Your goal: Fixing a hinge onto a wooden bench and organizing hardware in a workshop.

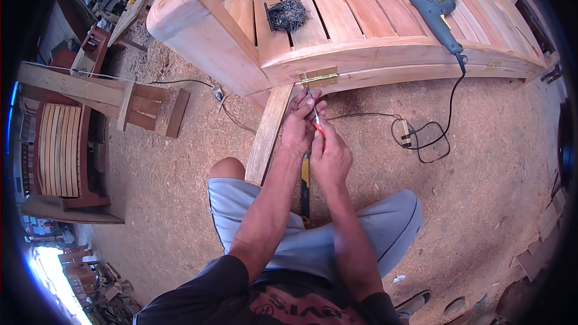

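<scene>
A screwdriver [319,127] with a red handle is held in my right hand [332,153], its fingers wrapped round the handle. Its metal shaft points up to a brass hinge [319,76] on the front edge of a slatted wooden piece [361,54]. My left hand [298,123] has its fingers curled round the shaft close to the hinge; a screw at the tip cannot be made out. Beside my left forearm a wooden board [269,135] slants from below the hinge toward my knee.
On the slats lie a heap of dark screws or nails [290,15] and a corded drill [438,18]. The drill's cable [448,126] hangs to the sawdust-covered floor [481,144]. A yellow-and-black tool [305,186] is between my legs. A slatted bench [60,150] stands left.
</scene>
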Motion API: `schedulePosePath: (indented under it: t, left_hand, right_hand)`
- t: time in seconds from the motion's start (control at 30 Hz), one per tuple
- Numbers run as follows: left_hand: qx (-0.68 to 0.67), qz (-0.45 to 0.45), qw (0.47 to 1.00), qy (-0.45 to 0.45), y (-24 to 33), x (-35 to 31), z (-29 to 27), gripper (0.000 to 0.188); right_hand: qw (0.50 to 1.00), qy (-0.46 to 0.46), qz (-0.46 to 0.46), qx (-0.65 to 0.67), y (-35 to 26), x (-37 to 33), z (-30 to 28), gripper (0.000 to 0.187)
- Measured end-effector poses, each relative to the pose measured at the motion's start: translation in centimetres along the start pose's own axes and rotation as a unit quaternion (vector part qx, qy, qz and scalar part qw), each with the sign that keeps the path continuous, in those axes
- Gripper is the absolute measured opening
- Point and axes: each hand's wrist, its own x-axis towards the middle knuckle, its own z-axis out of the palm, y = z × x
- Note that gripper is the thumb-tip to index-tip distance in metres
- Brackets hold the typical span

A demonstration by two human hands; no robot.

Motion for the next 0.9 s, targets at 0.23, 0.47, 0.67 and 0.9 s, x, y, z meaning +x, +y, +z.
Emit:
schedulePosePath:
  t: [0.23,0.47,0.67,0.9]
  left_hand:
    - [0.035,-0.007,0.999,-0.007,0.3,1.3,-0.7,0.034]
    - [0.039,-0.003,0.999,0.001,0.5,1.1,-0.6,0.033]
    - [-0.003,0.000,1.000,-0.002,-0.1,1.9,0.4,0.031]
    - [0.022,0.003,1.000,0.007,0.6,1.8,-0.3,0.023]
  right_hand:
    - [0.562,-0.164,0.411,0.699,1.7,-0.6,-0.6,0.041]
    - [0.995,-0.052,0.012,-0.081,0.2,-0.8,0.3,0.042]
    - [0.991,0.006,0.061,0.116,0.4,-1.5,2.2,0.048]
    - [0.994,-0.084,0.042,-0.049,-1.2,-0.3,-0.6,0.041]
